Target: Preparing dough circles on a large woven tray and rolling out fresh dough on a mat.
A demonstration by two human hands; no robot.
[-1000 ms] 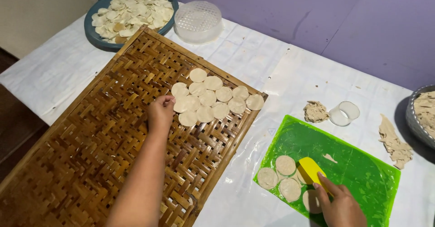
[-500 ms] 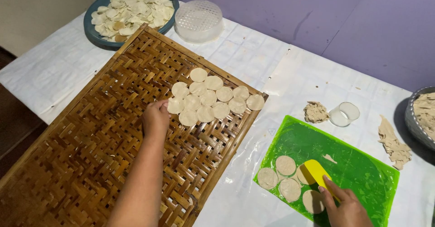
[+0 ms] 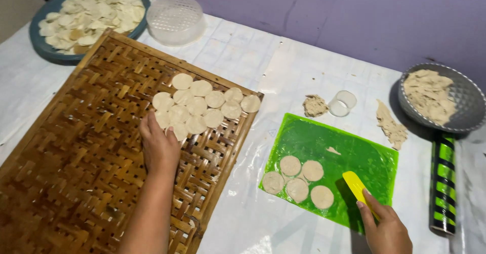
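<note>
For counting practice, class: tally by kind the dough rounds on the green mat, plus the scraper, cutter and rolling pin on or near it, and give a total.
Dough rounds on the green mat: 5
Yellow scraper: 1
Clear round cutter: 1
Striped rolling pin: 1
Total: 8

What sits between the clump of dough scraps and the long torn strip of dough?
In the head view, a small clear round cutter stands between scrap clump and strip.

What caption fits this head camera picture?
Left hand lays dough circles on a woven tray; right hand holds a yellow scraper over a green mat.
</note>
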